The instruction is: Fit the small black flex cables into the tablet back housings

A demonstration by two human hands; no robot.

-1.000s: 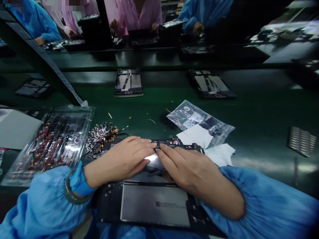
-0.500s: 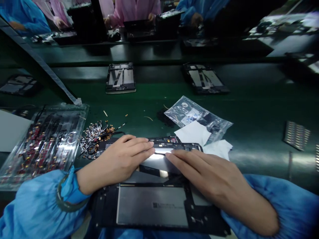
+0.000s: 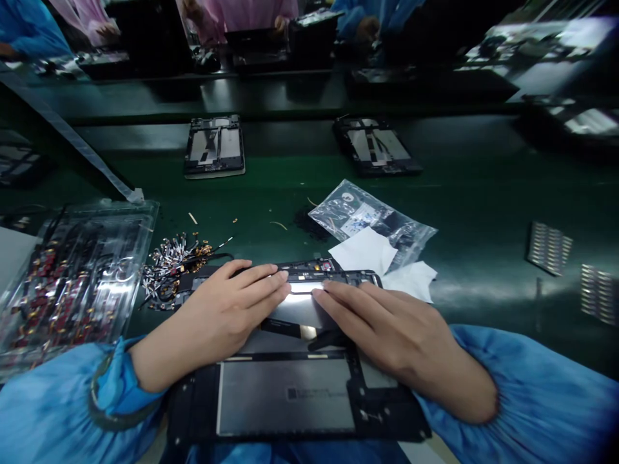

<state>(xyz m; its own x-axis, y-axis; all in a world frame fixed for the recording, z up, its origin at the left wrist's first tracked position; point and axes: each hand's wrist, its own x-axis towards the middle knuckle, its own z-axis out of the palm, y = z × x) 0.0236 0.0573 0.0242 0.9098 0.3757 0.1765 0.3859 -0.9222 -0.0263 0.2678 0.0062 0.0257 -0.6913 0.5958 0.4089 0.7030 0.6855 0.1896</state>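
Observation:
An opened tablet lies in front of me, its flat silver battery and black frame exposed. My left hand rests across its upper left part, fingers stretched out and fingertips near the top edge. From the other side my right hand lies over the upper right part, its fingers straight and pointing inward. A thin dark strip runs between the fingertips over a shiny silver area. Both thumbs are hidden. A dark flat cable crosses the tablet below the fingers.
A clear plastic tray of small cables and a loose pile of parts are at left. A plastic bag and white papers lie behind the tablet. Two opened tablets lie farther back. Co-workers sit opposite.
The whole view has shifted, so the surroundings appear further left. Both hands stay on the tablet's upper part, with the right fingertips slightly closer to the left ones.

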